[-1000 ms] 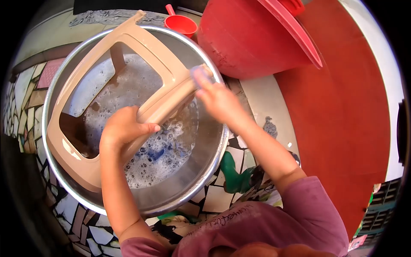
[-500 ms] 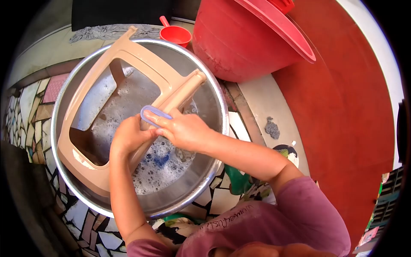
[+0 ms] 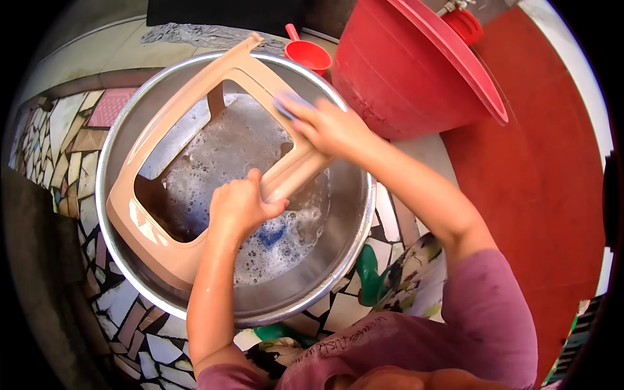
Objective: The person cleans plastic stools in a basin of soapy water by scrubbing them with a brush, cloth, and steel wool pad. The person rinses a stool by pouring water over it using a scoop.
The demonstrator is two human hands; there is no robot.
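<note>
A beige plastic frame (image 3: 156, 255), probably part of a stool or chair, leans tilted inside a large metal basin (image 3: 102, 188) of soapy water. My left hand (image 3: 239, 205) is closed round the frame's near bar. In my right hand (image 3: 338, 129) is a light purple scrub brush (image 3: 294, 104), blurred by motion and pressed against the frame's upper right bar. Foam (image 3: 289, 250) floats in the basin with a blue patch (image 3: 272, 235) I cannot make out. The lower part of the frame is hidden under the water.
A big red tub (image 3: 396, 71) stands right behind the basin, with a red dipper (image 3: 309, 57) beside it. Grey cloth (image 3: 201, 38) lies on the ledge at the back. A green boot (image 3: 368, 276) is close to the basin on the broken-tile floor (image 3: 162, 349).
My right hand has moved the brush up and away along the frame, apart from my left hand. The left hand stays on the near bar. The whole view has shifted slightly.
</note>
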